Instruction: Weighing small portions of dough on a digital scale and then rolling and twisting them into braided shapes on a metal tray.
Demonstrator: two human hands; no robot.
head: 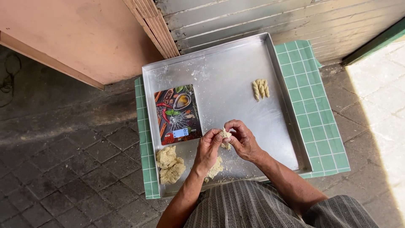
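- A small piece of dough (225, 138) is pinched between both hands, held just above the metal baking tray (219, 80).
- Left hand (207, 148) grasps its near side with curled fingers; right hand (242, 139) clasps the far side, thumb on top.
- Judged step: shaping the piece; a next move would call for even, light rolling pressure.
- Both forearms rise from the lap, wrists bent inward, meeting over the tray's near edge.
- Just under the grip: a smaller dough scrap (216, 168).
- Left of it: dough lumps (169, 164) and a kitchen scale (177, 114).
- Beyond, well apart: 3 twisted dough sticks (260, 89).
- Under the tray: a green checked cloth (320, 114).
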